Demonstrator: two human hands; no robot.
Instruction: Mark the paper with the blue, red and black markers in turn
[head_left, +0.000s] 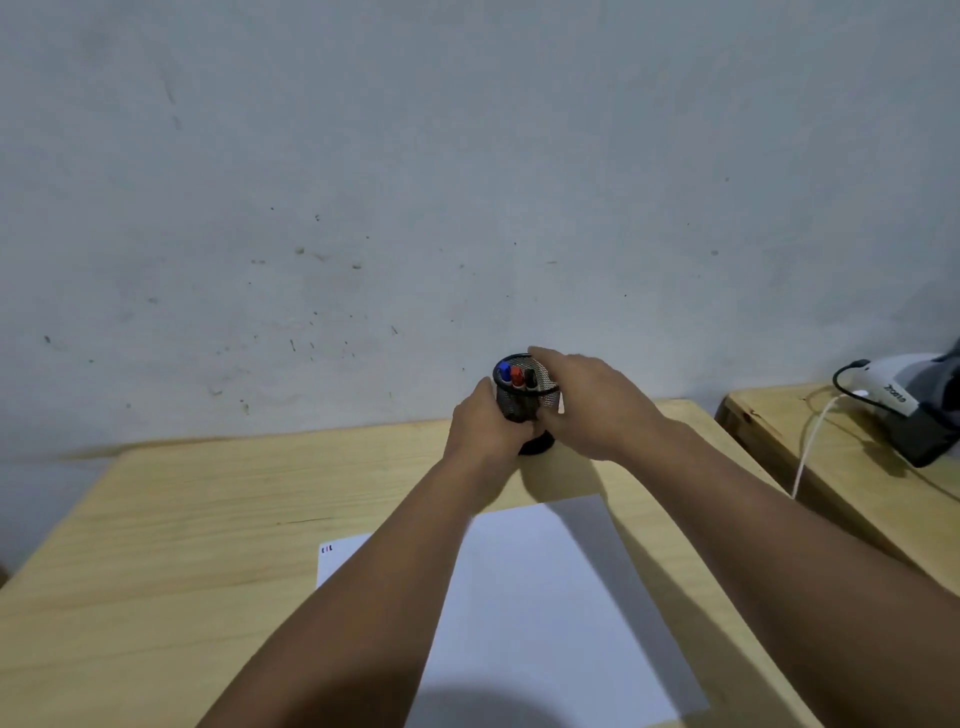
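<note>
A black mesh pen holder (519, 405) stands at the far edge of the wooden table (208, 519). In it stand the blue marker (503, 372), the red marker (516, 376) and the black marker (531, 379), caps up. My left hand (485, 428) is wrapped around the holder's left side. My right hand (592, 400) grips its right side, with fingers reaching over the rim. The white paper (545, 597) lies nearer to me, partly under my forearms. Small blue, red and black marks (327, 549) sit at its top left corner.
A grey wall rises right behind the table. To the right stands a second wooden table (831, 467) with a dark device (919, 410) and a white cable (810, 441) on it. A narrow gap separates the two tables.
</note>
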